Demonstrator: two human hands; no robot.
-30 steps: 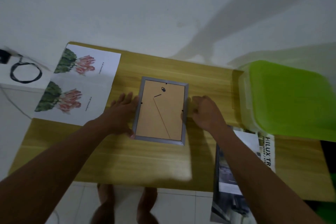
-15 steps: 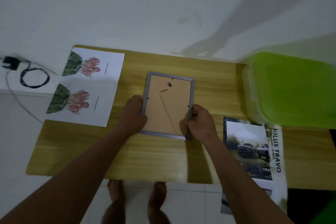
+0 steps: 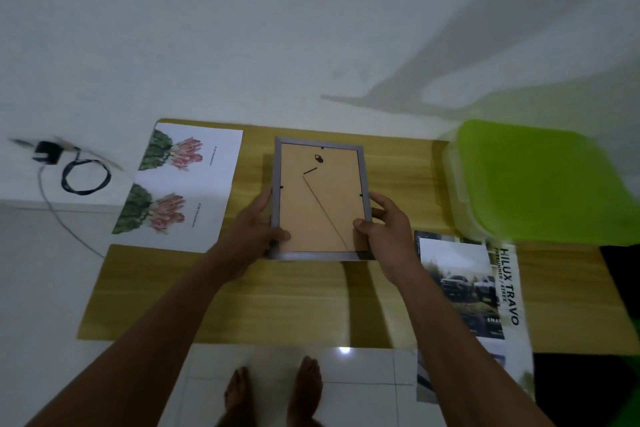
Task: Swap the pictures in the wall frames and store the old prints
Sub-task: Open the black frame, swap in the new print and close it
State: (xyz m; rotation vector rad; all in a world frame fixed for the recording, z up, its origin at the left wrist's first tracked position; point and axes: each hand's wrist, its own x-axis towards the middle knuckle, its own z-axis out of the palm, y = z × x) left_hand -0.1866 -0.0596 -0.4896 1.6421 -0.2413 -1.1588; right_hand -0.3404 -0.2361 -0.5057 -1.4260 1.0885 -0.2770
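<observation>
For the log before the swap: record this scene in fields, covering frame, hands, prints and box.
frame: back facing up, hanger showing, over the table
left hand: grips frame's left edge
right hand: grips frame's right edge, thumb on its back
flower sheet: flat on table, left of frame, overhanging the left edge
brochure: right of frame, overhanging table's near edge
box: green lid on, far right

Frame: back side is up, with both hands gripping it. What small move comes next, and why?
Probably move the right hand up to the right-edge tab and turn it aside: the backing board sits in the frame, with black tabs overlapping it.
</observation>
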